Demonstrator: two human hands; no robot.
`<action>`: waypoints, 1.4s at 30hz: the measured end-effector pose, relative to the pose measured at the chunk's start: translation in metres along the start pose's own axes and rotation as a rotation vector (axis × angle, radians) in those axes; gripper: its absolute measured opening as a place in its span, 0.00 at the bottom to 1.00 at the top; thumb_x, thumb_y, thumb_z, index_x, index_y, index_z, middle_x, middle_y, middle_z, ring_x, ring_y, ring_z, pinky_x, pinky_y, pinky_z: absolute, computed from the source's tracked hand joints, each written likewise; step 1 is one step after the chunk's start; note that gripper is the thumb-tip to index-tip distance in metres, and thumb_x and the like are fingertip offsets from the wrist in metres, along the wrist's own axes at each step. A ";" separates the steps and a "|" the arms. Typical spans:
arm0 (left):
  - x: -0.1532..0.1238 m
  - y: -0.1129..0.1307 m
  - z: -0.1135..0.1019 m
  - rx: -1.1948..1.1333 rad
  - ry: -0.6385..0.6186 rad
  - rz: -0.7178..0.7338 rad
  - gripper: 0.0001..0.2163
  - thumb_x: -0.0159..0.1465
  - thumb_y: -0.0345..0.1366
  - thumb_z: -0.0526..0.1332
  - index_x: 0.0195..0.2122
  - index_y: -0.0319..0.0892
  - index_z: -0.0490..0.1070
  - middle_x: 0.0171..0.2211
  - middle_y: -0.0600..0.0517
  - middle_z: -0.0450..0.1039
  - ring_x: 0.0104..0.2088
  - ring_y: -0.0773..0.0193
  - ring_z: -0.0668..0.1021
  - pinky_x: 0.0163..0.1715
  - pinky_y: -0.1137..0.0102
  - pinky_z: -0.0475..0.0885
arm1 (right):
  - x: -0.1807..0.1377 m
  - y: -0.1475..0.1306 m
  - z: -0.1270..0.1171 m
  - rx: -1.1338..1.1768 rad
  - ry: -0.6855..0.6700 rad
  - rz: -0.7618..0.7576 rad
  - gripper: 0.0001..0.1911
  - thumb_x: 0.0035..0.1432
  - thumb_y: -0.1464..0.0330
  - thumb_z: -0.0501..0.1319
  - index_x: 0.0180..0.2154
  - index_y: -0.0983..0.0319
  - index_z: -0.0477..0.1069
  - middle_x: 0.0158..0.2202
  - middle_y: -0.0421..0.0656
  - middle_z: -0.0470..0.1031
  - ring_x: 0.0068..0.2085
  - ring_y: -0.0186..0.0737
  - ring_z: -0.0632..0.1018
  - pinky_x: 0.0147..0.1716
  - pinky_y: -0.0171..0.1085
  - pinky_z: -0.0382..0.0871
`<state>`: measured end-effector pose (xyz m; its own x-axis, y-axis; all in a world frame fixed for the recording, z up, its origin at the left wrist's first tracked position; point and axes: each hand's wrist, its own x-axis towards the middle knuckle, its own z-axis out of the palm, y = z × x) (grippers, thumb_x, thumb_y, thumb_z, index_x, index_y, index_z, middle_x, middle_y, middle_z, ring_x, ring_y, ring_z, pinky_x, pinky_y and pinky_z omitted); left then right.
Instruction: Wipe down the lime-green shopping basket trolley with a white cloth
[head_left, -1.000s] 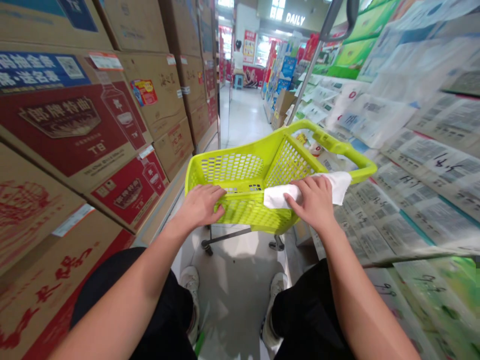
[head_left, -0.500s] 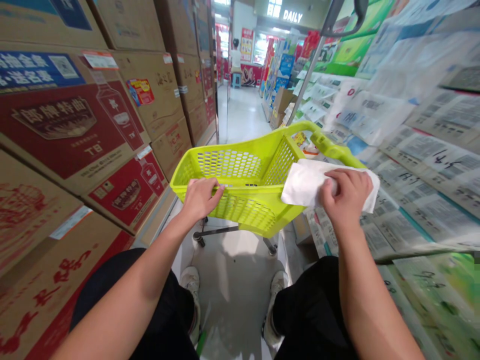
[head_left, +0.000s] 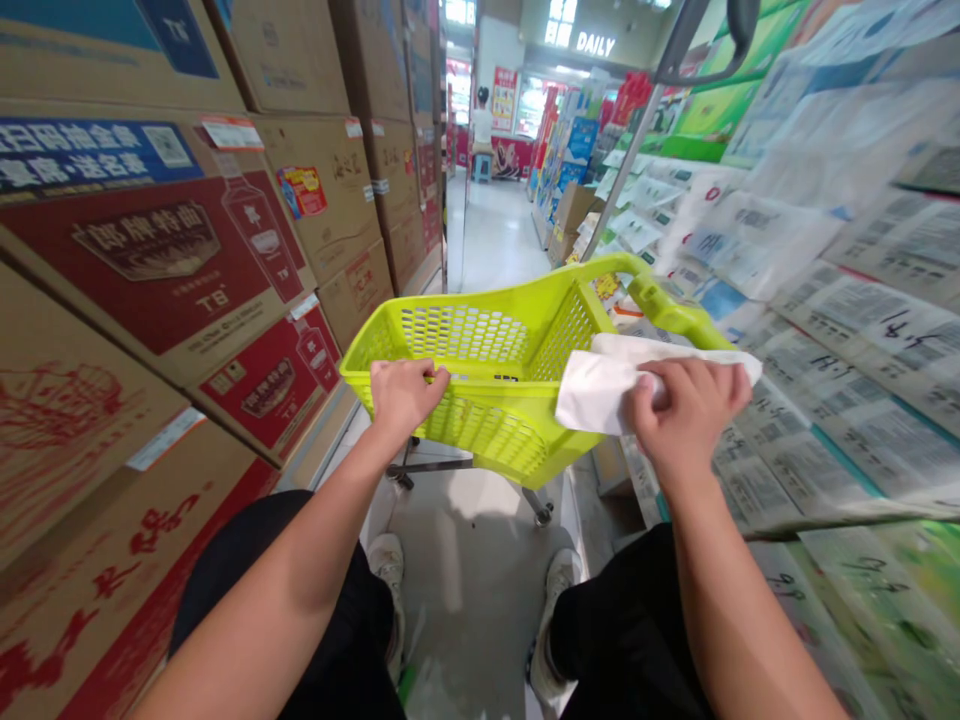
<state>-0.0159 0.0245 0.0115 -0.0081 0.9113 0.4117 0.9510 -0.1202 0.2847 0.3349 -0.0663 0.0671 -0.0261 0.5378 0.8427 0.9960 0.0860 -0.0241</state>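
A lime-green shopping cart basket [head_left: 480, 320] with perforated sides stands across the aisle in front of me. My left hand [head_left: 405, 395] is closed over its near rim, toward the left end. At the right end, my right hand [head_left: 686, 405] grips a folded white cloth [head_left: 592, 392] that lies over the basket's near corner, by the green handle [head_left: 671, 310]. Part of the cloth is hidden under my fingers. Below the basket, dark metal legs with casters [head_left: 541, 510] show.
Stacked cardboard cartons [head_left: 135, 250] line the left side. On the right, packs of paper goods [head_left: 847, 360] with handwritten prices are piled high. A grey metal pole [head_left: 626, 170] rises behind the cart. Farther along the aisle a person [head_left: 481, 120] is near a blue stool [head_left: 481, 166].
My right hand has shifted slightly left and down with the cloth, which is now bunched and creased more. My left hand keeps its hold on the rim. The view has turned slightly.
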 end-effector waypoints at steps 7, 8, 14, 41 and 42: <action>0.001 -0.003 0.002 -0.011 0.019 -0.022 0.21 0.67 0.50 0.52 0.28 0.44 0.78 0.30 0.45 0.80 0.35 0.52 0.78 0.47 0.55 0.61 | 0.009 0.035 -0.001 0.088 0.114 0.041 0.16 0.65 0.57 0.54 0.33 0.58 0.73 0.35 0.49 0.75 0.46 0.56 0.74 0.57 0.61 0.62; 0.000 -0.003 0.001 -0.014 0.019 -0.020 0.21 0.68 0.50 0.52 0.29 0.44 0.77 0.30 0.44 0.80 0.36 0.51 0.78 0.49 0.55 0.61 | 0.010 0.035 -0.002 0.104 0.102 0.022 0.16 0.65 0.57 0.54 0.31 0.58 0.73 0.33 0.49 0.74 0.44 0.55 0.75 0.53 0.58 0.65; 0.004 -0.024 -0.002 -0.073 0.014 0.056 0.23 0.72 0.52 0.46 0.42 0.45 0.77 0.49 0.41 0.78 0.57 0.43 0.74 0.66 0.41 0.51 | 0.020 0.014 -0.034 0.276 0.000 -0.098 0.14 0.66 0.63 0.58 0.29 0.58 0.77 0.24 0.43 0.73 0.30 0.45 0.74 0.39 0.47 0.66; -0.076 0.106 -0.063 -0.782 0.222 0.656 0.40 0.63 0.56 0.61 0.71 0.46 0.49 0.65 0.35 0.60 0.65 0.41 0.68 0.62 0.46 0.67 | 0.027 -0.007 -0.023 0.560 -0.044 0.007 0.30 0.72 0.47 0.45 0.58 0.58 0.72 0.59 0.54 0.73 0.61 0.58 0.73 0.61 0.60 0.64; -0.073 0.104 -0.058 -0.787 0.215 0.643 0.42 0.61 0.57 0.62 0.71 0.45 0.49 0.64 0.34 0.60 0.64 0.41 0.68 0.61 0.46 0.68 | 0.027 -0.006 -0.022 0.553 -0.018 0.112 0.27 0.72 0.49 0.49 0.58 0.58 0.71 0.58 0.54 0.73 0.59 0.56 0.74 0.58 0.58 0.68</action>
<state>0.0662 -0.0778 0.0610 0.3004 0.5039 0.8098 0.3253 -0.8523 0.4096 0.3298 -0.0704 0.1016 0.0710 0.5830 0.8094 0.7999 0.4514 -0.3954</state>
